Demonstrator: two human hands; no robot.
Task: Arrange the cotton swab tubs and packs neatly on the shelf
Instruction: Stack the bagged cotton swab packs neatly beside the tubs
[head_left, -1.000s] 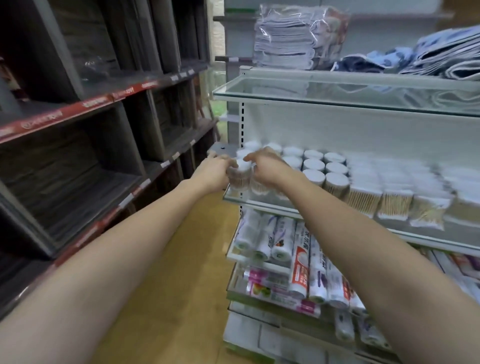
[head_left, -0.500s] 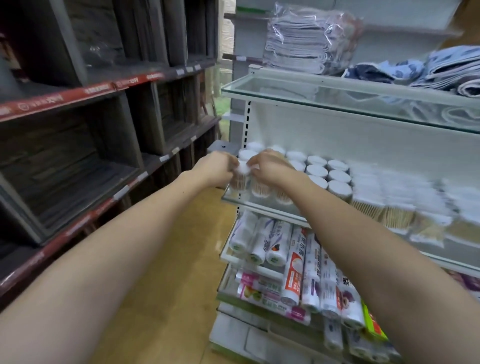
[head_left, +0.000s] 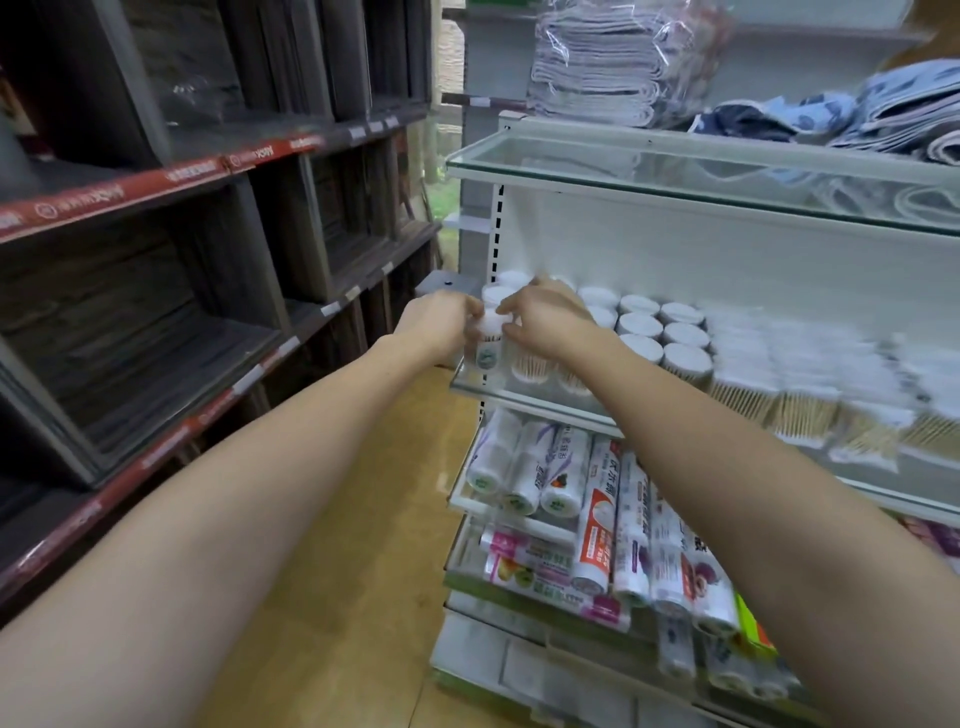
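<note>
both hands meet at the left end of the glass shelf (head_left: 470, 382), over a cotton swab tub (head_left: 488, 344) that stands at the front left corner. the left hand (head_left: 441, 325) comes in from the left with its fingers curled against the tub's side near the white lid. the right hand (head_left: 543, 322) comes from the right, its fingertips (head_left: 506, 314) bent down onto the lid and the right side of the same tub. so the tub sits pinched between the two hands, upright as far as the motion blur lets me tell. whether it rests on the glass or is lifted just off it, i cannot tell.

just right of that tub, partly under the right hand, another tub (head_left: 531, 364) stands at the front edge, its wooden swab sticks showing through the clear wall. behind and to the right, the other tubs (head_left: 660, 330) stand in rows running toward the white back panel, white lids up and close together. further right along the same shelf, the flat swab packs (head_left: 802, 395) lie in a blurred row reaching toward the right end, their stick ends facing the front edge.

on the shelf below lie wrapped rolls (head_left: 530, 467), printed, some overhanging the front. the upper glass shelf (head_left: 623, 171) carries folded cloths in plastic (head_left: 608, 62) at its left end and blue patterned fabric (head_left: 831, 111) toward its right. across the wooden floor stands a dark shelving unit (head_left: 182, 270) with red price strips on its edges.
</note>
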